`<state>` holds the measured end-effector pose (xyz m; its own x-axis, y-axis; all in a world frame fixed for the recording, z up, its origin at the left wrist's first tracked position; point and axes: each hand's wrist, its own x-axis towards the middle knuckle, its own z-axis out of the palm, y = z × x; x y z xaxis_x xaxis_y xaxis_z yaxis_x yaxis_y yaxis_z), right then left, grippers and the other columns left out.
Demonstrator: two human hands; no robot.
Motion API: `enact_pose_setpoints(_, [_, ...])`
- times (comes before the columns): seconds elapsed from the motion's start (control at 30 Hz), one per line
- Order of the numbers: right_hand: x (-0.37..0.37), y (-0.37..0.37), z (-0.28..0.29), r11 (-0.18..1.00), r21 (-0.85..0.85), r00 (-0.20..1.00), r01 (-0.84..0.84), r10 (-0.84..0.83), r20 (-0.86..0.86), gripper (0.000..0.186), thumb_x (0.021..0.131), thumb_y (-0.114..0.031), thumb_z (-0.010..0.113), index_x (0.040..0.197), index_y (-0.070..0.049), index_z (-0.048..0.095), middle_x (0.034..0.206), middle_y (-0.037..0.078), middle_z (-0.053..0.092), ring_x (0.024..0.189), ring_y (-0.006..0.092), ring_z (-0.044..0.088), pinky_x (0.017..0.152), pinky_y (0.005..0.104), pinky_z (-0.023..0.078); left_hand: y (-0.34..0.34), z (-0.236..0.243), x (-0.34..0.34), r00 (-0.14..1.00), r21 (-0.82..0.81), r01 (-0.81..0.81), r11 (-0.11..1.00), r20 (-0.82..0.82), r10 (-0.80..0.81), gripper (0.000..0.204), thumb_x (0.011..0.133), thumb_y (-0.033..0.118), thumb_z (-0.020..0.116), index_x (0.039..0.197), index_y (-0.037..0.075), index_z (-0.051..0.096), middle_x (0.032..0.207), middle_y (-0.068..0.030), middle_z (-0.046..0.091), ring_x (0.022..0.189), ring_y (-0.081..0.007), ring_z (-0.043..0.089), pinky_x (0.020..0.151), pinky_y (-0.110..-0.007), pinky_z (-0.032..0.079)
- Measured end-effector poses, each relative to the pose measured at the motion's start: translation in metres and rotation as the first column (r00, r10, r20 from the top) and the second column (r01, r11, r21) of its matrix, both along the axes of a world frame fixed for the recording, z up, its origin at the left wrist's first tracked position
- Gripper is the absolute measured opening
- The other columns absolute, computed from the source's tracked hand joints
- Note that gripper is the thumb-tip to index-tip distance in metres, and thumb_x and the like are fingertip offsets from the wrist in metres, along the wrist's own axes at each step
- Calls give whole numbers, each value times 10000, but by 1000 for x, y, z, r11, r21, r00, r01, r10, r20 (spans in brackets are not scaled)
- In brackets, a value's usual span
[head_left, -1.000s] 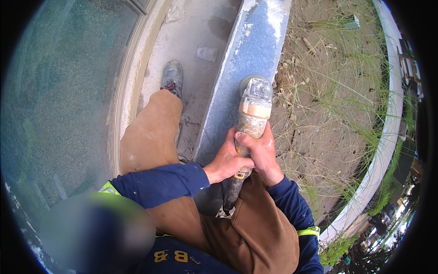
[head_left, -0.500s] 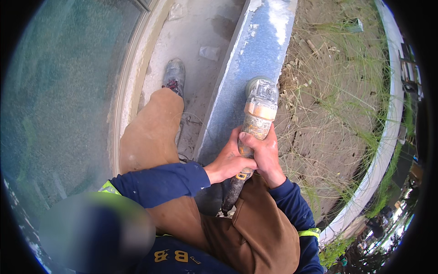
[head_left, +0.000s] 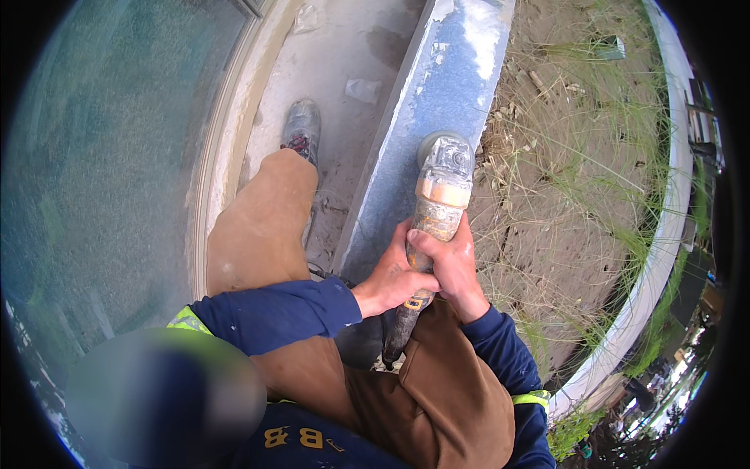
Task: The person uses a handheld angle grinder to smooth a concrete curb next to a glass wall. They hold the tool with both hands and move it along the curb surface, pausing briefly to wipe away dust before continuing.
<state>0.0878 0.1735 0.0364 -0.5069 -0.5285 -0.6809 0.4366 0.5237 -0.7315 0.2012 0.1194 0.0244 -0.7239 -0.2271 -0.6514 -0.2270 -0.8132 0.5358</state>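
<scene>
Around the dust-caked barrel of an angle grinder point(head_left: 439, 222), the left hand point(head_left: 387, 285) and the right hand point(head_left: 455, 270) are both wrapped, touching each other, thumbs laid over the top: a doubled grip that probably serves to steady the tool and share its weight. Just behind the hands, its tapering dark tail points back beside the brown right trouser leg point(head_left: 461, 383), perhaps to keep it in line with the body. Just ahead of them, the grinder's head sits over the blue-grey ledge point(head_left: 449, 94), the round disc point(head_left: 427, 147) peeping out beneath, seemingly laid flat so that its face meets the surface. Farther ahead on that ledge is a white patch point(head_left: 480, 35). Left of the left hand, beyond the ledge, a dusty shoe point(head_left: 302, 129) stands on the concrete floor point(head_left: 344, 47), likely for balance, with a pale scrap point(head_left: 363, 91) near it. Right of the right hand spreads a grassy soil bed point(head_left: 562, 234), bounded by a curved pale kerb point(head_left: 678, 156).
</scene>
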Motion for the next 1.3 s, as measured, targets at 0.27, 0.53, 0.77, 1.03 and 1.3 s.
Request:
enact_pose_setpoints(0.27, [2, -10, 4, 997, 3, 996, -81, 81, -38, 632, 744, -134, 791, 1242, 45, 447, 1112, 169, 635, 971, 226, 643, 865, 370, 534, -1, -1, 4, 999, -63, -38, 997, 8, 39, 1036, 679, -112, 698, 1495, 100, 97, 1303, -175, 438, 1147, -266, 561, 847, -373, 559])
enact_pose_setpoints(0.53, [3, -17, 9, 995, 13, 995, -97, 97, -33, 612, 750, -101, 778, 1243, 36, 442, 1093, 152, 630, 968, 220, 637, 858, 369, 534, -2, 1, 6, 997, 5, -70, 998, 23, 70, 1032, 664, -99, 701, 1491, 78, 111, 1323, -179, 431, 1178, -266, 542, 886, -372, 539])
enact_pose_setpoints(0.77, [0, -16, 5, 998, -30, 999, 50, -49, 21, 612, 756, -91, 781, 1247, 37, 438, 1097, 155, 629, 983, 220, 631, 869, 362, 528, -19, 8, -2, 998, -13, 55, 998, 30, -55, 962, 673, -105, 683, 1462, 49, 156, 1313, -162, 434, 1243, -263, 506, 957, -392, 510])
enact_pose_setpoints(1.03, [-2, -24, 2, 999, -35, 999, -32, 31, -21, 614, 757, -97, 779, 1250, 43, 441, 1110, 167, 633, 987, 226, 638, 873, 367, 529, -19, 3, -2, 1000, -16, -20, 1000, 20, 20, 980, 675, -106, 680, 1473, 64, 137, 1315, -174, 439, 1219, -265, 523, 934, -380, 520])
enact_pose_setpoints(1.3, [-5, -29, 4, 996, -5, 995, -93, 93, -47, 621, 757, -104, 769, 1259, 47, 437, 1103, 169, 635, 988, 228, 639, 866, 371, 532, -21, 3, -2, 998, 0, -51, 999, 22, 51, 1012, 678, -69, 698, 1491, 72, 112, 1325, -186, 433, 1217, -262, 515, 927, -377, 520])
